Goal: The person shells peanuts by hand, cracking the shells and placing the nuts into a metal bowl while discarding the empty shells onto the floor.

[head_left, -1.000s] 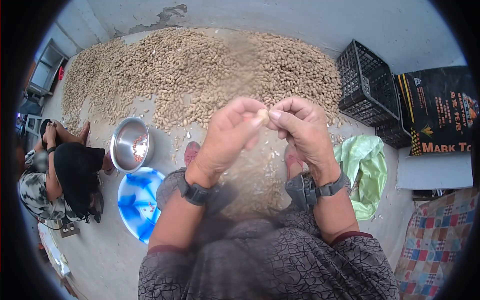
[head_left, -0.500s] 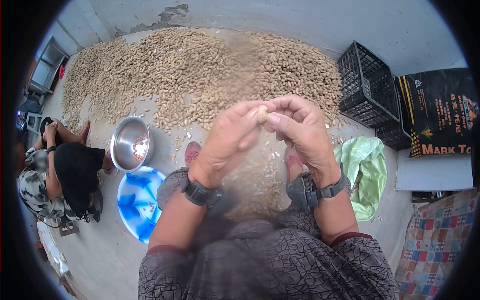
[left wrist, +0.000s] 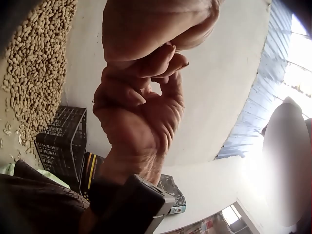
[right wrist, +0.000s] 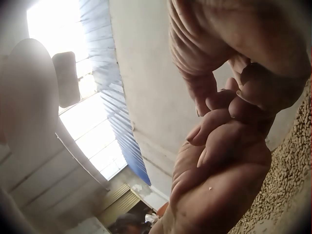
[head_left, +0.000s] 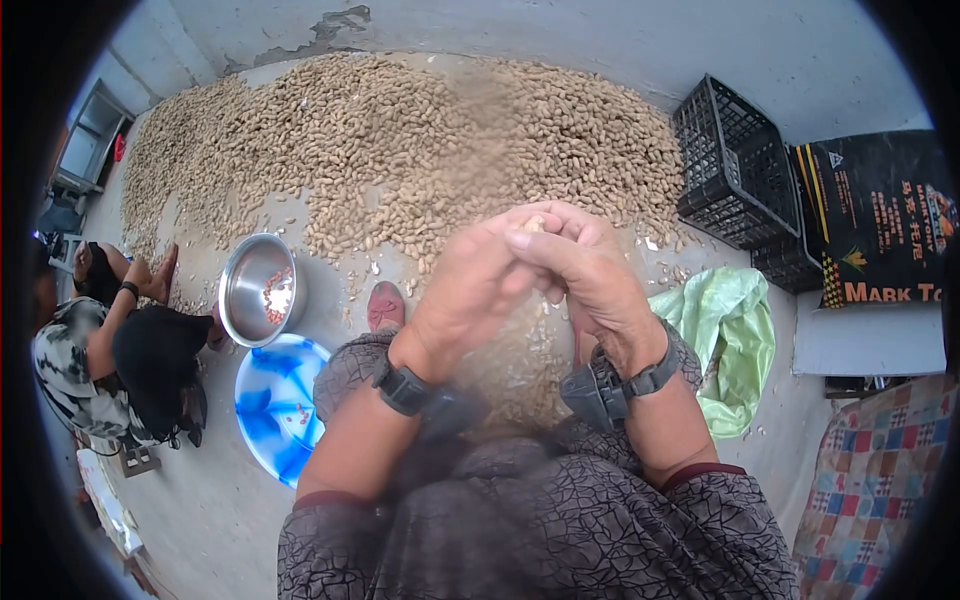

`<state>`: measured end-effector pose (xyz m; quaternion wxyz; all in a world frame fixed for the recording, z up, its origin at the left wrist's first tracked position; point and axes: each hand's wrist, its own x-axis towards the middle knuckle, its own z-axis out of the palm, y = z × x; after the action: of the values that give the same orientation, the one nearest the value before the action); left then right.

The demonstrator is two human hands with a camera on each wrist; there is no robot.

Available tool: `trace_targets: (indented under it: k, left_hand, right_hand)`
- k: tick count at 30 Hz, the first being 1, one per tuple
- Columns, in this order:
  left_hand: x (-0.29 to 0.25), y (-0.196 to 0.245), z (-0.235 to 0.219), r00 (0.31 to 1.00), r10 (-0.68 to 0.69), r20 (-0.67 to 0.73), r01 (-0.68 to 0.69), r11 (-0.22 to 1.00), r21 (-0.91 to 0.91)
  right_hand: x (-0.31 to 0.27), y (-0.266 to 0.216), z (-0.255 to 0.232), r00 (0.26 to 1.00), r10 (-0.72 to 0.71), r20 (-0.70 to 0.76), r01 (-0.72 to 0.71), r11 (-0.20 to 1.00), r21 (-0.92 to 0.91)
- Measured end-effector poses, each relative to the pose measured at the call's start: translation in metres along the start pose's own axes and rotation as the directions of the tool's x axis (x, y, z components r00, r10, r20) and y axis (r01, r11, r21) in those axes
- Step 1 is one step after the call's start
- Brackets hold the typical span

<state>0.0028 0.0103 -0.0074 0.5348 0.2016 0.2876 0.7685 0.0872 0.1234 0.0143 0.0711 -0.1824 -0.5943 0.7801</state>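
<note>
In the head view both hands meet in front of the body, over the near edge of a big heap of unshelled peanuts [head_left: 400, 130]. A pale peanut [head_left: 536, 223] shows at the fingertips where they come together. My right hand [head_left: 605, 275] pinches it, its thumb lying across the near side. The curled fingers of my left hand [head_left: 455, 290] close in on the same peanut from the left, partly covered by the right thumb. Both wrist views show the right hand [left wrist: 139, 114] and left hand [right wrist: 224, 156] with fingers interlocked, the peanut hidden among them.
At left stand a steel bowl [head_left: 233, 290] with some red kernels and a blue-white basin [head_left: 260, 410] with a few. Another person [head_left: 90, 350] sits beyond them. At right are a green sack [head_left: 745, 340], black crates [head_left: 735, 165] and a black printed bag [head_left: 875, 220].
The hands have drawn closer together, and the right thumb has moved left over the peanut, now mostly covered. The seated person at left has shifted their arms.
</note>
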Motion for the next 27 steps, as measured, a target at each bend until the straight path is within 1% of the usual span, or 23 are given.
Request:
trace_targets:
  k: [2,4,7,10,11,13,15,17,19,20,22,23,25,26,27]
  left_hand:
    - [-0.001,-0.001,0.000,1.000,-0.013,0.027,0.013,1.000,0.000]
    - [-0.003,-0.002,0.000,1.000,-0.007,0.004,0.007,1.000,0.013]
    - [-0.006,-0.001,0.003,1.000,-0.015,-0.005,0.015,1.000,-0.008]
    - [-0.005,0.001,0.004,1.000,-0.008,0.009,0.008,1.000,-0.015]
    - [-0.005,0.000,0.002,1.000,-0.008,0.008,0.008,1.000,-0.015]
    - [-0.003,-0.006,-0.005,0.999,0.051,0.005,-0.050,0.996,-0.074]
    - [-0.004,-0.008,-0.008,0.998,0.063,0.020,-0.061,0.995,-0.082]
    - [-0.003,-0.010,-0.013,0.997,0.072,0.036,-0.068,0.993,-0.092]
    - [-0.004,-0.010,-0.017,1.000,0.028,-0.013,-0.030,0.993,-0.116]
    - [-0.004,-0.011,-0.015,1.000,0.028,-0.014,-0.029,0.993,-0.117]
    - [-0.003,-0.008,-0.002,0.983,0.023,-0.180,-0.042,0.994,-0.104]
    - [-0.003,-0.007,-0.003,0.983,0.024,-0.182,-0.043,0.994,-0.105]
    - [-0.004,-0.004,-0.008,0.995,0.089,-0.034,-0.090,0.996,-0.028]
    - [-0.004,-0.004,-0.007,0.995,0.089,-0.034,-0.090,0.996,-0.028]
    - [-0.004,-0.003,-0.004,0.994,0.094,-0.058,-0.090,0.994,0.068]
  right_hand:
    - [-0.001,0.000,-0.002,1.000,0.012,0.007,-0.012,1.000,0.024]
    - [-0.001,0.001,-0.003,1.000,0.022,0.015,-0.023,0.999,0.048]
    - [-0.002,0.002,-0.002,1.000,-0.008,0.019,0.007,0.997,0.071]
    - [-0.003,0.001,0.000,0.999,-0.014,0.030,0.012,0.998,0.056]
    - [-0.003,0.002,0.001,1.000,-0.024,0.016,0.024,0.999,0.023]
    - [-0.002,0.002,0.003,0.999,-0.035,0.005,0.035,0.999,-0.012]
    - [-0.003,0.003,0.005,0.995,-0.099,0.010,0.099,0.995,-0.009]
    - [-0.003,0.005,0.006,0.993,-0.118,0.005,0.118,0.993,-0.014]
    - [-0.003,0.006,0.007,0.991,-0.137,0.000,0.137,0.990,-0.019]
    - [-0.003,0.006,0.008,0.989,-0.146,-0.007,0.145,0.989,-0.041]
    - [-0.003,0.005,0.010,0.988,-0.153,-0.011,0.152,0.986,-0.064]
    - [-0.004,0.005,0.011,0.988,-0.153,-0.009,0.153,0.988,-0.030]
    - [-0.004,0.003,0.010,0.988,-0.153,-0.006,0.153,0.988,0.004]
    - [-0.004,0.002,0.008,0.994,-0.105,0.001,0.105,0.994,0.008]
    - [-0.004,0.001,0.007,0.998,-0.059,0.009,0.058,0.998,0.011]
